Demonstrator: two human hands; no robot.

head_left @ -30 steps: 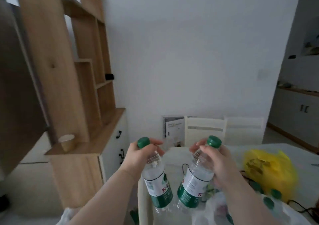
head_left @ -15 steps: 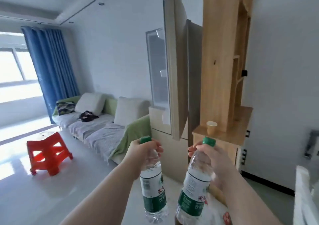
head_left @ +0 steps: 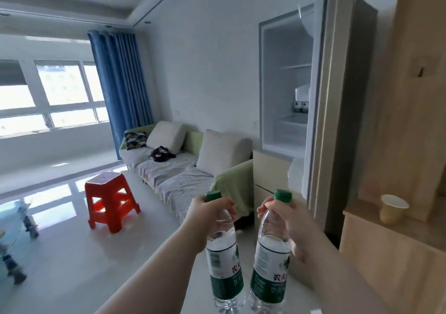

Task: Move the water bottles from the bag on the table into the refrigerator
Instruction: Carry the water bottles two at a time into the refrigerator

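You carry two water bottles, one in each hand, and both hang upright in front of you, side by side but not touching. Your left hand [head_left: 207,213] is closed around the neck of the left bottle [head_left: 223,253], just under its green cap, and your right hand [head_left: 287,219] is closed the same way around the neck of the right bottle [head_left: 271,260]. I think this hold at the neck is chosen because it leaves the heavy body free to hang straight — the bottle needs little force and does not slip from the fingers. The bag and the table are not in view. Ahead and to the right stands the refrigerator [head_left: 284,84] with its door [head_left: 321,96] open toward you, so the white shelves inside are visible, and a few small things sit on one shelf. The task seems to be in the carrying step: the bottles are not yet inside. Next to the refrigerator is a green sofa [head_left: 173,169], and a red stool [head_left: 109,198] stands on the floor well apart from your path. On the wooden cabinet [head_left: 395,253] at your right stands a paper cup [head_left: 393,208] — keep the right bottle away from it.
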